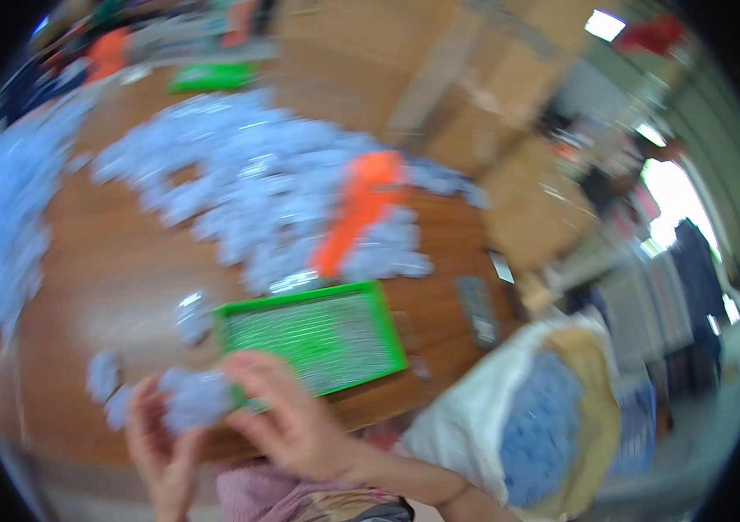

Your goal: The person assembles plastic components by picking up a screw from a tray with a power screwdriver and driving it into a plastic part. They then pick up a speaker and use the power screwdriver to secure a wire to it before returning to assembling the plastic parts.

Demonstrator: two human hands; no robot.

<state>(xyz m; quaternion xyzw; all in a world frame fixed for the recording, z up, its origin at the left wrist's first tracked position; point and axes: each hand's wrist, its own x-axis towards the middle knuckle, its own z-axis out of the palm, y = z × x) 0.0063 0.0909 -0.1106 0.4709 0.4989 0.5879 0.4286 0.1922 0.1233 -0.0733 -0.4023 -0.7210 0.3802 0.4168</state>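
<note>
Left hand (161,435), half-curled, is holding a pale-blue piece (193,402); right hand (287,419) showing unclear grip; green tray (394,341) sitting by the worktop (100,252)'s near edge, probably for reach.

On the tabletop (113,257), at four o'clock, I see a slim grey object (477,311). Cardboard (531,200) stands toward two. Near three I get a bright opening (667,187), and at half past one a white light (604,25), all blurred.
</note>
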